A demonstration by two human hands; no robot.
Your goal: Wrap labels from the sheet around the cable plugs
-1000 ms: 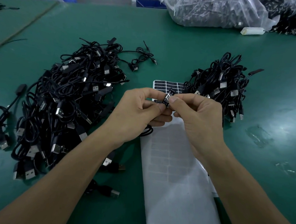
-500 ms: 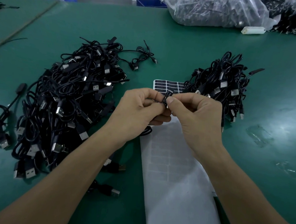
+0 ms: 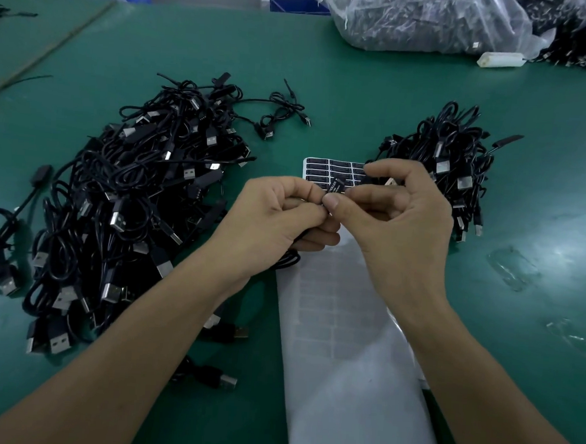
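— Wrapping is judged to be the step in hand: a small black printed label (image 3: 336,186) is pinched between thumb and forefinger of the right hand (image 3: 401,225), and its lower end is met by the fingertips of the left hand (image 3: 274,220).

— Where is the black cable plug held?

— It is gripped inside the curled fingers of the left hand and is almost wholly hidden. Only a loop of its thin black cable (image 3: 289,261) is seen below the palm, above the white backing sheet (image 3: 344,362).

— Which way is the label laid?

— Its long axis is tilted up and away, leaning to the right, so the free end lies nearer the right hand. The plug's own axis cannot be told. The other right fingers are spread loosely, and nothing is held in them.

— What is called for next?

— Probably the free end is to be drawn round the plug by the right hand while the plug is steadied by the left. A crooked wrap is the risk.

— And around them?

— Unpeeled black labels (image 3: 325,170) are seen at the sheet's far end, just beyond the hands. A large tangled pile of black USB cables (image 3: 132,195) is heaped to the left and a smaller pile (image 3: 456,163) to the right, on the green worktop (image 3: 327,86).
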